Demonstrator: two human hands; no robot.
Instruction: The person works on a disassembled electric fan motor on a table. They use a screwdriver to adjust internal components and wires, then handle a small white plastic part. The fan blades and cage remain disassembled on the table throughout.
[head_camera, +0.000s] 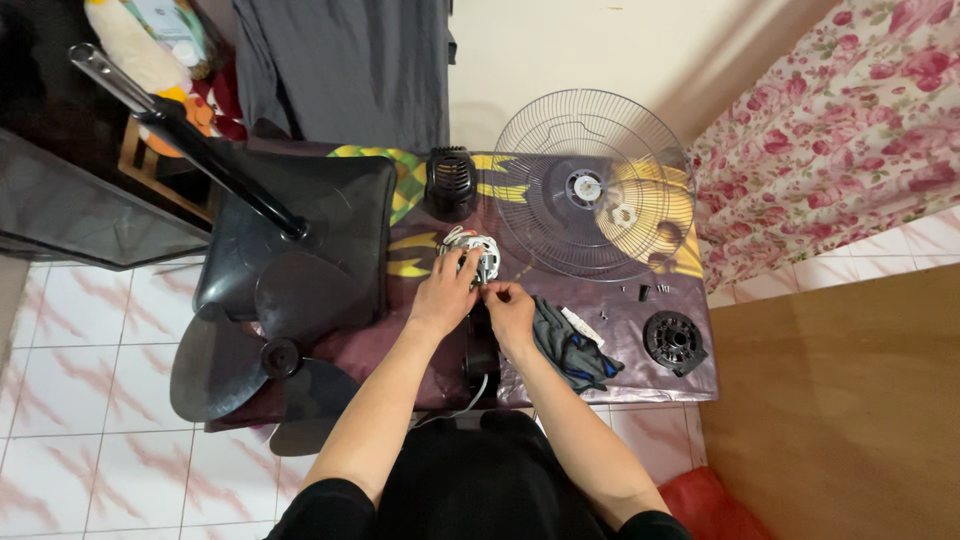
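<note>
From the head view, both hands meet over a small fan motor (474, 253) with white and metal parts, lying on the purple-covered tabletop (640, 375) just ahead of the person. The left hand (445, 292) cups the motor's near side, fingers curled around it. The right hand (510, 306) sits just right of it, fingertips pinched on something too small to make out at the motor's near right edge. Beyond the right hand lies a wire fan guard (592, 185); left of the left hand, the black fan blade (262, 352).
</note>
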